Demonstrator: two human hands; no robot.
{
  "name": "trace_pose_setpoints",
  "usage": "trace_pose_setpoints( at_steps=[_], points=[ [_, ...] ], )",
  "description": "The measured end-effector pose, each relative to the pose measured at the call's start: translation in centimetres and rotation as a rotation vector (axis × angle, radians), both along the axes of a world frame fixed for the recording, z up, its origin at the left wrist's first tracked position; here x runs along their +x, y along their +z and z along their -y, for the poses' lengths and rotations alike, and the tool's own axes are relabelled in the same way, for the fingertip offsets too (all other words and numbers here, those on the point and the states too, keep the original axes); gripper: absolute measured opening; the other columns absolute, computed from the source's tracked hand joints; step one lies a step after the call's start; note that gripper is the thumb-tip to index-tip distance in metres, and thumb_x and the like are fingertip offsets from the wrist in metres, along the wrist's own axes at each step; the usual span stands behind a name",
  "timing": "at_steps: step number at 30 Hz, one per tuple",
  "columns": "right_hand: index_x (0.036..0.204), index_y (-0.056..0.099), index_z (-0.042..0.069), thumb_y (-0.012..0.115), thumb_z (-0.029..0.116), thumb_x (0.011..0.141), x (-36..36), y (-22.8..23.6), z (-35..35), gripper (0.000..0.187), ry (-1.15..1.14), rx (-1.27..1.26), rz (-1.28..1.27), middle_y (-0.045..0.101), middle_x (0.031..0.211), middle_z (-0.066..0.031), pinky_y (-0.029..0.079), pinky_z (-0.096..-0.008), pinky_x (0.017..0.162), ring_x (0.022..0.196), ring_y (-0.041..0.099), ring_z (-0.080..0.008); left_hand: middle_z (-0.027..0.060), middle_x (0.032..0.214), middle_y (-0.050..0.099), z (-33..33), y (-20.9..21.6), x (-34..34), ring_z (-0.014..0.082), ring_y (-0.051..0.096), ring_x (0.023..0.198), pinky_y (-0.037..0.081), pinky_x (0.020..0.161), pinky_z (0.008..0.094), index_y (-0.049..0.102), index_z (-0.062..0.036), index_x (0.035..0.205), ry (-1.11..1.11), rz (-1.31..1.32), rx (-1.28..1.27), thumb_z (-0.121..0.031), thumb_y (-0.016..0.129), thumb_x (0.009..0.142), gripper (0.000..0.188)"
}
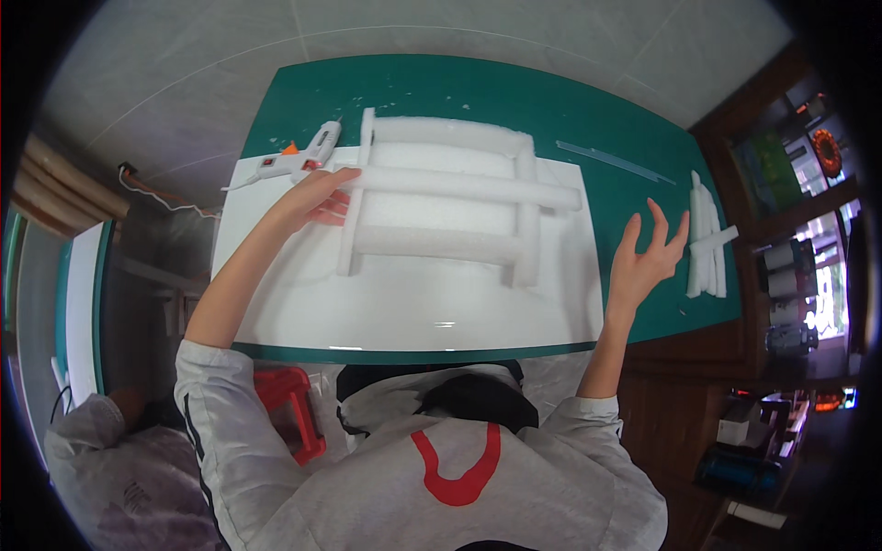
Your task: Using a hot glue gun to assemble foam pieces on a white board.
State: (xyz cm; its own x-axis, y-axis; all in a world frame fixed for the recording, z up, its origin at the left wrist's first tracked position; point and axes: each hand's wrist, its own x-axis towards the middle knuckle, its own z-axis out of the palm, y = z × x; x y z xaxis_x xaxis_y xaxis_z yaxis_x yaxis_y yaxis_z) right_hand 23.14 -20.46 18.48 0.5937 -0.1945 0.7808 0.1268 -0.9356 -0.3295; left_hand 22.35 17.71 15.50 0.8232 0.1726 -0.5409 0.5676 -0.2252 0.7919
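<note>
One foam frame (441, 246) is positioned on the white board (413, 312), its long bars spanned between two crosspieces. The central bar (459, 186) is extended past the right crosspiece (525, 220). The left end of the frame is touched by the left hand (317, 196), with the fingers bent around the bar end; whether the grip is fully closed cannot be told. The right hand (646, 262) is held open and raised, fingers spread, well apart from the frame. A glue gun (317, 147) is placed just beyond the left hand. The board is supported on a green table (514, 83). Clear rods (616, 163) are laid beyond the board, at right. Foam strips (706, 248) are grouped near the table's right edge, one set across the others.
</note>
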Motion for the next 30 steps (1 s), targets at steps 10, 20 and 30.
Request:
trace_pose_setpoints(
  at_steps=[10, 20, 30],
  points=[
    [0.106, 0.056, 0.010, 0.056, 0.017, 0.077, -3.4, 0.7, 0.3, 0.030, 0.100, -0.091, -0.135, 0.039, 0.124, -0.0184, 0.032, -0.0413, 0.086, 0.106, 0.043, -0.0316, 0.0137, 0.085, 0.052, 0.1, 0.4, 0.5, 0.0142, 0.057, 0.066, 0.053, 0.056, 0.0250, 0.048, 0.0020, 0.109, 0.012, -0.024, -0.049, -0.045, 0.057, 0.072, 0.060],
    [0.102, 0.056, 0.006, 0.062, 0.009, 0.069, -5.7, -1.0, -10.5, 0.033, 0.947, -0.113, -0.261, 0.049, 0.108, -0.0143, 0.034, -0.0374, 0.084, 0.100, 0.047, -0.0282, 0.0159, 0.087, 0.053, 0.4, 1.1, -0.1, 0.0176, 0.060, 0.070, 0.054, 0.060, 0.0261, 0.048, 0.0029, 0.110, -0.003, -0.033, -0.105, -0.044, 0.057, 0.074, 0.060],
    [0.109, 0.048, 0.010, 0.066, 0.018, 0.067, -2.9, -2.5, -12.0, 0.046, 0.933, -0.426, -0.591, 0.053, 0.102, -0.0075, 0.030, -0.0410, 0.089, 0.098, 0.049, -0.0208, 0.0150, 0.086, 0.052, 1.5, 0.1, -0.4, 0.0183, 0.062, 0.072, 0.055, 0.061, 0.0239, 0.044, 0.0073, 0.110, -0.044, -0.032, -0.220, -0.043, 0.054, 0.077, 0.061]
  ],
)
